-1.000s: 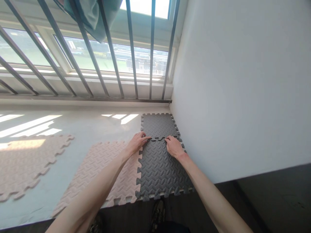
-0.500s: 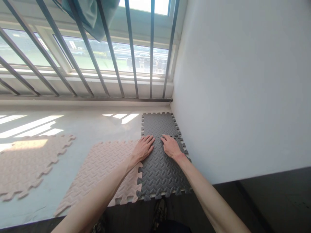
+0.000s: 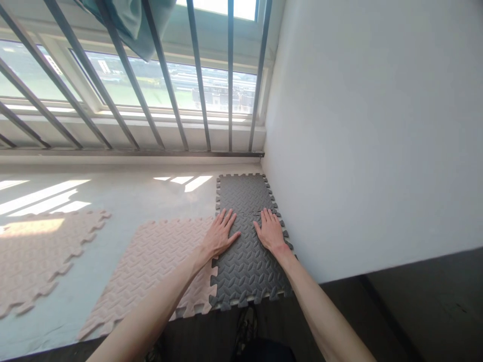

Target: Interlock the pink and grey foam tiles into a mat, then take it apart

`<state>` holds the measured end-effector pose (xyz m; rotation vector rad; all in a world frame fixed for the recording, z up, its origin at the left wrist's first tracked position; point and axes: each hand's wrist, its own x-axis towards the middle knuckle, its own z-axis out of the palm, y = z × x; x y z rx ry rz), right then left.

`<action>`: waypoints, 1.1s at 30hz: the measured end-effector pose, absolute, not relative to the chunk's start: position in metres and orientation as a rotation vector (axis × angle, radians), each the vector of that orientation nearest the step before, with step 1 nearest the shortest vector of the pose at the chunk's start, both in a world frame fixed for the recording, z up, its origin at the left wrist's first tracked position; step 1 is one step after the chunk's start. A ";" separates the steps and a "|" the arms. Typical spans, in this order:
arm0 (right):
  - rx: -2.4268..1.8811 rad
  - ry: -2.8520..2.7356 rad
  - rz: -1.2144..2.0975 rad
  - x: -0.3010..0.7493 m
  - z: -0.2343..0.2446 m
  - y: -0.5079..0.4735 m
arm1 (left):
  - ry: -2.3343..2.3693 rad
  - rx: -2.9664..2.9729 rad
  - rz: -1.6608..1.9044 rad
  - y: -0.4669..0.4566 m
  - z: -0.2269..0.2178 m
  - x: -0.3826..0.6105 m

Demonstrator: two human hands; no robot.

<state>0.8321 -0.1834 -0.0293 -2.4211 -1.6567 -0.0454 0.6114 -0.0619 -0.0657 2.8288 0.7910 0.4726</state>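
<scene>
Two dark grey foam mat tiles lie in line along the wall, meeting at a toothed seam. My left hand (image 3: 222, 234) rests open on the left edge of the near grey tile (image 3: 247, 276), its fingertips by the seam. On the right, my right hand (image 3: 270, 230) lies flat with fingers stretched over the seam, where a small gap shows. Beyond both hands is the far grey tile (image 3: 243, 193). A pink foam tile (image 3: 162, 256) sits against the near grey tile's left side, partly hidden by my left forearm.
Another pink tile (image 3: 41, 251) lies apart at the left on the pale ledge (image 3: 124, 196). A white wall (image 3: 370, 141) bounds the right side. Metal railing bars (image 3: 198, 75) stand at the back before a window, with a teal cloth (image 3: 139, 30) hanging there. The ledge drops to a dark floor (image 3: 204, 337).
My right hand has shifted right along the seam, and its fingers have straightened. My left thumb has spread away from the fingers. The view has moved slightly right.
</scene>
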 end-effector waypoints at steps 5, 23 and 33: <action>-2.387 -1.715 0.034 0.844 -0.026 -0.189 | 0.807 2.808 0.494 -0.063 -0.064 0.610; -2.520 -1.624 -0.081 0.853 -0.058 -0.208 | 0.887 2.778 0.342 -0.072 -0.059 0.582; -2.358 -1.669 -0.259 0.817 -0.051 -0.200 | 1.669 2.604 0.517 -0.016 -0.021 0.293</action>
